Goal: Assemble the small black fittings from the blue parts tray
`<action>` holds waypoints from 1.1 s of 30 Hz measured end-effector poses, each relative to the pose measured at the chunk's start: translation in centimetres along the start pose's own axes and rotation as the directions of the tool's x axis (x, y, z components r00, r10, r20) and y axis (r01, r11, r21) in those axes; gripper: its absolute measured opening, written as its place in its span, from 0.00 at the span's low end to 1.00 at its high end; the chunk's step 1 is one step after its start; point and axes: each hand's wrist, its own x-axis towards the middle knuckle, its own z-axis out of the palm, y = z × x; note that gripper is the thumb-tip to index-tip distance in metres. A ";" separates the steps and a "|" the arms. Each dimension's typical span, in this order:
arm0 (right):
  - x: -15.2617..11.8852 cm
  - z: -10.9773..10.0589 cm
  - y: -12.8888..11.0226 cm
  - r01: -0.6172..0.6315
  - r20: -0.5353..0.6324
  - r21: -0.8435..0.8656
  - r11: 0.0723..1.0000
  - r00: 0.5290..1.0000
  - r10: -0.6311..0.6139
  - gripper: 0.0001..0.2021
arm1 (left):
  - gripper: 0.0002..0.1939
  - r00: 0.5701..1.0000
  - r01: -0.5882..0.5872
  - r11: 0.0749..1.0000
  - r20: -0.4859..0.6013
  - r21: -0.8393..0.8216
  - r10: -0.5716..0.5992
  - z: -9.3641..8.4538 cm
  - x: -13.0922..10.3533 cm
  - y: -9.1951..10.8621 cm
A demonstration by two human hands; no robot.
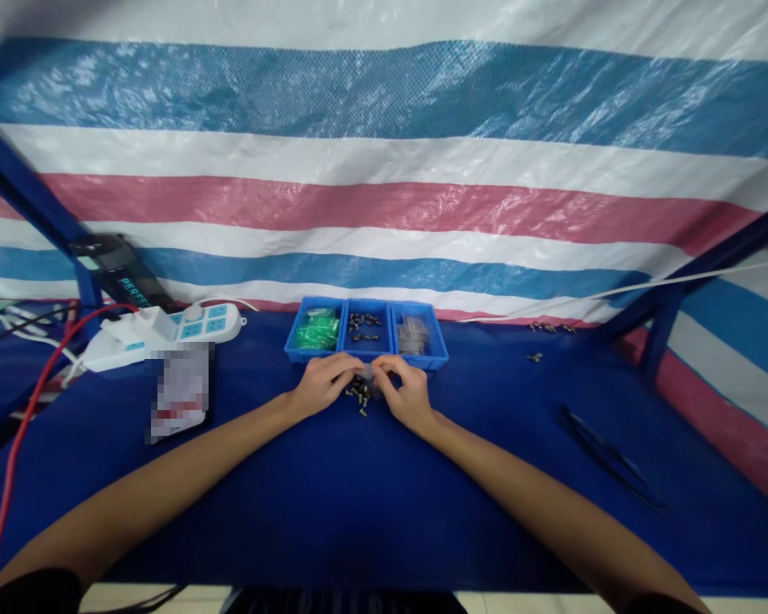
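Note:
My left hand point(323, 384) and my right hand point(408, 394) meet in front of a row of blue bins. Their fingertips pinch a small clear plastic bag point(367, 373) from either side. Just below it, a little pile of dark-headed screws point(359, 393) lies on the blue table cover; whether any are inside the bag I cannot tell. Behind my hands, the left bin point(290, 348) holds green packets point(317, 331). The middle bin point(366, 348) has several loose screws, and the right bin point(440, 351) holds a stack of clear bags point(412, 335).
A white power strip point(195, 326) and a phone-like object point(180, 392), partly pixelated, lie to the left, with a black bottle-like container point(125, 271) behind. A red cable point(29, 418) runs down the left side. More screws point(550, 327) and a dark strap-like item point(608, 456) lie right.

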 end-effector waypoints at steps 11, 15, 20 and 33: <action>-0.3 -0.2 -0.2 -0.023 0.013 0.069 0.997 1.000 0.022 0.03 | 0.14 0.996 0.063 0.998 0.057 0.016 -0.064 0.1 0.0 0.1; -0.2 -0.3 -0.4 0.038 0.024 0.025 0.999 0.999 -0.038 0.04 | 0.09 0.997 0.022 0.999 0.076 0.023 -0.024 0.3 0.0 -0.2; 0.2 -0.4 -0.5 0.113 0.023 -0.011 0.994 0.993 -0.113 0.05 | 0.09 0.995 0.041 0.998 0.092 0.048 -0.045 0.4 -0.2 -0.7; 0.1 -0.2 0.1 -0.018 -0.008 -0.071 0.997 1.000 0.018 0.08 | 0.11 0.994 0.049 0.998 0.100 0.030 -0.052 0.1 0.0 -0.1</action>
